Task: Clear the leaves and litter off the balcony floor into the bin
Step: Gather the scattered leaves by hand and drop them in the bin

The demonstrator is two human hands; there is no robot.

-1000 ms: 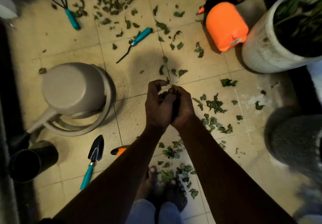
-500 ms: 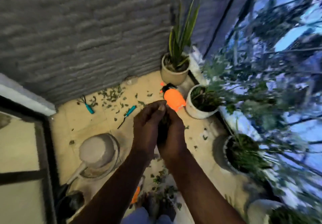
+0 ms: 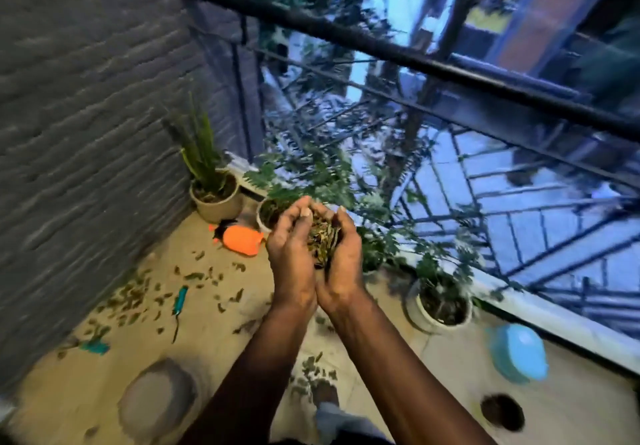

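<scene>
balcony floor (image 3: 214, 354); left hand (image 3: 291, 257), right hand (image 3: 343, 268) cup leaves (image 3: 322, 240); pot (image 3: 218, 210) holds plant (image 3: 201, 153)

Your cupped left hand (image 3: 291, 254) and right hand (image 3: 343, 264) hide most of the clump of leaves (image 3: 322, 240) they hold; only its top shows between the fingers. Both forearms are cut off by the bottom edge at 6 o'clock. Your left hand covers part of the white pot (image 3: 260, 217) behind it. Blur smears the floor: the loose leaves (image 3: 133, 297) at 8 o'clock are mere streaks, and the teal tool (image 3: 95, 347) beyond them has no readable shape. The grey round thing (image 3: 157, 399) at 7 o'clock, the blue thing (image 3: 517, 353) at 4 o'clock and the dark round shape (image 3: 502, 411) at 5 o'clock are too blurred to name. Your foot (image 3: 325, 392) at 6 o'clock is a dim smudge between the forearms
</scene>
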